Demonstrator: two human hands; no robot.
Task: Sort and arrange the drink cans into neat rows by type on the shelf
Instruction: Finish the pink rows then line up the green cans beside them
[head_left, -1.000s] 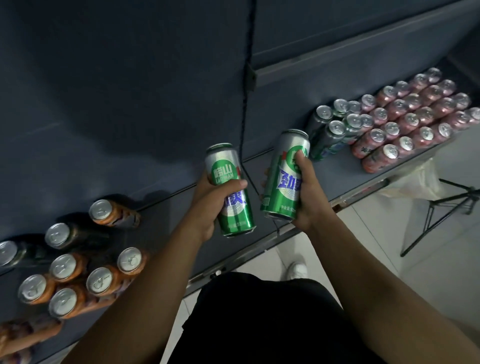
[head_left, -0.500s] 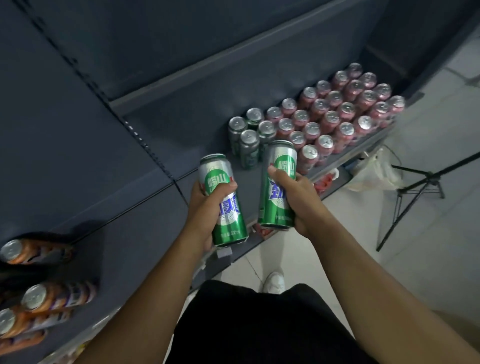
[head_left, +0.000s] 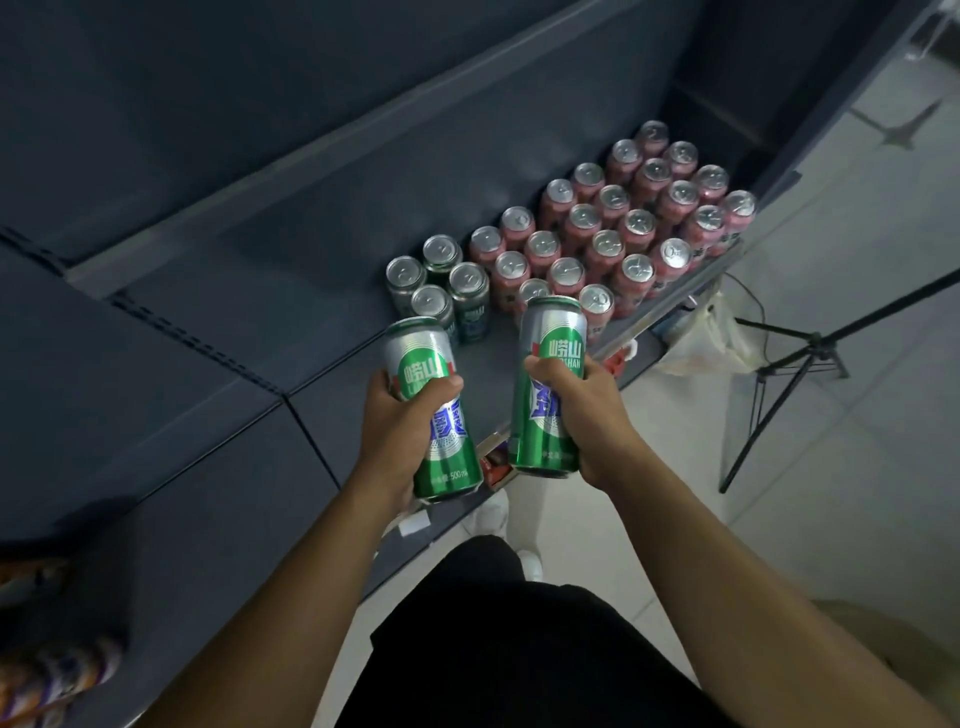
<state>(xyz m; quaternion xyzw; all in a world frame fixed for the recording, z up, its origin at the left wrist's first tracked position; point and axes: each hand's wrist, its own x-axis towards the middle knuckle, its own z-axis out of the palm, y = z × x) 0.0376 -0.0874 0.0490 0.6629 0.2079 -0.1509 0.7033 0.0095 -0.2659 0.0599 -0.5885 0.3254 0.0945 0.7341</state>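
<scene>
Green-and-silver aluminium drink can (head_left: 421, 353) in wrapping left grip (head_left: 400, 431), matching can (head_left: 553, 332) in wrapping right grip (head_left: 587, 410), over dark grey shelf (head_left: 337, 270).

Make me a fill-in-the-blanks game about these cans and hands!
The left hand grips the left can and the right hand the right can; both are ___.
___ matching cans stand on the shelf.
Beside them stands a block of ___ cans.
Missing words: green, four, pink.

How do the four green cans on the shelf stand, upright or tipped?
Upright: all four green cans show their silver lids facing up, standing on the shelf beside the pink cans.
</scene>
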